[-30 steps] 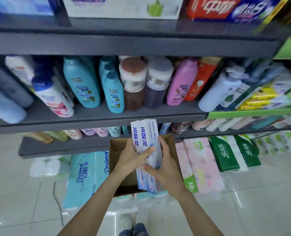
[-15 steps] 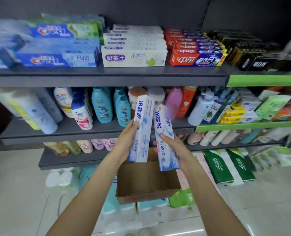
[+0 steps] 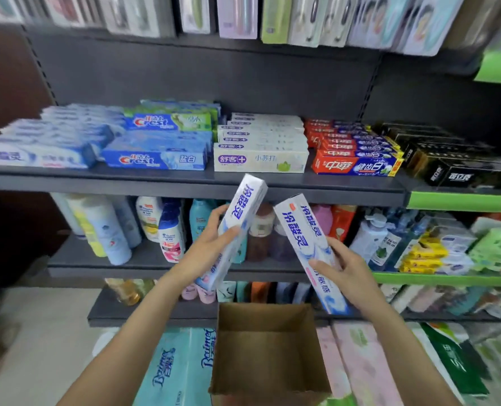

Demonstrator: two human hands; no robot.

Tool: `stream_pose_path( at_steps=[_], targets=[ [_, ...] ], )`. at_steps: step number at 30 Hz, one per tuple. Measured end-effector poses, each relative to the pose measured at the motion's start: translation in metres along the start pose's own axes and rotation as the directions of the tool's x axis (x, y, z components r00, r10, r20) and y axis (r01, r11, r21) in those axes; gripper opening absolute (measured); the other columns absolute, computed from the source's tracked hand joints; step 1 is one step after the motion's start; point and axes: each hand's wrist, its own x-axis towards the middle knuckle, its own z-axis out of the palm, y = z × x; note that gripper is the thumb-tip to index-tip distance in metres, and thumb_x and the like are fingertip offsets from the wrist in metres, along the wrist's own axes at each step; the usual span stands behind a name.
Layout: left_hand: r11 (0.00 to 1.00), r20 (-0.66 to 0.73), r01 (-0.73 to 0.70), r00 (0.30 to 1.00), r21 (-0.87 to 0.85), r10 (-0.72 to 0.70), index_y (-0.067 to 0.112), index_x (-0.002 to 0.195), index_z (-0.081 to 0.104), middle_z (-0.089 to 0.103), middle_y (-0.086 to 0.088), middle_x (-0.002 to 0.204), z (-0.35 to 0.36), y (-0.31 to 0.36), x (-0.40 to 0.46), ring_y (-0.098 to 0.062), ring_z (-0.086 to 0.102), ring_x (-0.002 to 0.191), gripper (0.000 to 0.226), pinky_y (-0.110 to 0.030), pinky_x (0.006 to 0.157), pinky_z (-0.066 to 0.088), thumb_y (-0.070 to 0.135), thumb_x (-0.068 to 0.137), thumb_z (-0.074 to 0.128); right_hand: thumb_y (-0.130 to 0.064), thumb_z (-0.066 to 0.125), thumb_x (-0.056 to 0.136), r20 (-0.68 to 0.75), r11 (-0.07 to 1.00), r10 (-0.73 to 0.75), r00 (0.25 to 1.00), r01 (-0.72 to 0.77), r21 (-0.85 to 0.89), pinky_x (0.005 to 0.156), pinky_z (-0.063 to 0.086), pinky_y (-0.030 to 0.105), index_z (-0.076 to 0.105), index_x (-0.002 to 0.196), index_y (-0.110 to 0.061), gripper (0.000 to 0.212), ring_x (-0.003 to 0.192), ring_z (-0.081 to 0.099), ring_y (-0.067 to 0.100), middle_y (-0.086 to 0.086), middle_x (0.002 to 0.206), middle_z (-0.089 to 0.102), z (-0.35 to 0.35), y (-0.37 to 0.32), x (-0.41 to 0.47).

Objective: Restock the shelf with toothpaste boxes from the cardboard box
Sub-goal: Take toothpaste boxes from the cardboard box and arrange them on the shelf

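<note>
Two white-and-blue toothpaste boxes held tilted above the open cardboard box [image 3: 269,356]: left toothpaste box [image 3: 237,227] gripped in left hand [image 3: 206,253], right toothpaste box [image 3: 308,247] in right hand [image 3: 347,276]. Farther off, toothpaste shelf [image 3: 184,180]; bottles [image 3: 167,227] below.

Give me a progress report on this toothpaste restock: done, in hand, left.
Done: matching white-and-blue boxes already lie at the left end of the toothpaste shelf. In hand: the left hand and right hand each grip one toothpaste box, both below the shelf. Left: shelving these two. The cardboard box shows no stock in its visible interior.
</note>
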Motion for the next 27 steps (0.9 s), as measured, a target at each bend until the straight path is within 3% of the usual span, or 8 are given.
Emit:
stream_pose_path(
  at_steps=[2,5,8,11,13,15,18,27],
  targets=[
    [0.989,-0.035,-0.116,0.992,0.094,0.120,0.046,0.128,0.034,0.054,0.027,0.119,-0.020,0.013,-0.002,0.006,0.055,0.106,0.044,-0.019,0.085,0.047,0.039,0.091,0.056,-0.015,0.072,0.080,0.013,0.987,-0.118,0.993,0.119,-0.111,0.084,0.044,0.010,0.055,0.110,-0.039,0.043,0.096,0.059,-0.010,-0.025,0.109,0.062,-0.004,-0.021,0.011],
    [0.925,-0.156,-0.203,0.952,0.320,0.263,0.042,0.130,0.040,0.053,0.022,0.127,-0.054,0.024,-0.004,-0.004,0.054,0.113,0.055,-0.032,0.090,0.049,0.048,0.081,0.064,-0.014,0.072,0.080,0.037,0.972,-0.191,0.981,0.194,-0.134,0.076,0.042,0.003,0.051,0.113,-0.035,0.045,0.095,0.054,-0.021,-0.030,0.108,0.057,-0.002,-0.048,0.034],
    [0.832,-0.303,-0.124,0.894,0.540,0.329,0.033,0.131,0.045,0.055,0.021,0.123,-0.093,0.025,-0.009,-0.007,0.057,0.110,0.075,-0.029,0.089,0.046,0.057,0.063,0.068,-0.014,0.072,0.081,0.041,0.966,-0.233,0.971,0.237,-0.102,0.073,0.045,0.007,0.050,0.112,-0.031,0.042,0.091,0.055,-0.021,-0.029,0.105,0.058,0.015,-0.075,0.060],
    [0.620,-0.266,-0.036,0.882,0.783,0.388,0.018,0.125,0.057,0.065,-0.001,0.113,-0.134,0.019,-0.018,-0.024,0.058,0.103,0.074,-0.029,0.081,0.040,0.055,0.061,0.068,-0.013,0.072,0.080,0.057,0.950,-0.298,0.953,0.302,-0.083,0.074,0.041,0.002,0.052,0.105,-0.037,0.040,0.090,0.054,-0.022,-0.027,0.105,0.059,0.046,-0.099,0.080],
    [0.452,-0.193,-0.039,0.869,0.891,0.455,0.017,0.121,0.059,0.065,-0.005,0.106,-0.161,0.014,-0.024,-0.029,0.058,0.095,0.066,-0.031,0.077,0.043,0.055,0.066,0.065,-0.014,0.072,0.080,0.086,0.935,-0.337,0.937,0.344,-0.087,0.077,0.041,0.002,0.055,0.110,-0.034,0.040,0.091,0.055,-0.019,-0.023,0.108,0.061,0.072,-0.114,0.094],
    [0.333,-0.154,-0.035,0.839,0.942,0.522,0.021,0.120,0.057,0.064,-0.003,0.102,-0.192,0.009,-0.026,-0.027,0.056,0.090,0.060,-0.034,0.073,0.049,0.052,0.069,0.066,-0.017,0.071,0.081,0.129,0.919,-0.368,0.921,0.381,-0.101,0.084,0.044,0.014,0.057,0.115,-0.032,0.040,0.095,0.059,-0.009,-0.018,0.110,0.064,0.101,-0.132,0.108],
    [0.217,-0.092,-0.050,0.798,0.975,0.595,0.022,0.123,0.054,0.063,0.001,0.108,-0.244,0.003,-0.022,-0.025,0.055,0.091,0.055,-0.033,0.079,0.044,0.053,0.078,0.060,-0.028,0.069,0.083,0.165,0.882,-0.414,0.895,0.439,-0.170,0.090,0.046,0.028,0.057,0.125,-0.026,0.044,0.104,0.060,0.006,-0.011,0.117,0.064,0.148,-0.162,0.131],
    [-0.001,0.059,-0.075,0.780,0.997,0.623,0.036,0.126,0.047,0.068,0.009,0.100,-0.423,0.010,0.020,-0.017,0.066,0.086,0.063,-0.030,0.084,0.036,0.060,0.068,0.050,-0.031,0.061,0.087,0.258,0.646,-0.543,0.799,0.594,-0.479,0.082,0.039,0.025,0.049,0.130,-0.026,0.044,0.113,0.055,0.015,-0.007,0.127,0.058,0.283,-0.280,0.235]
  ],
)
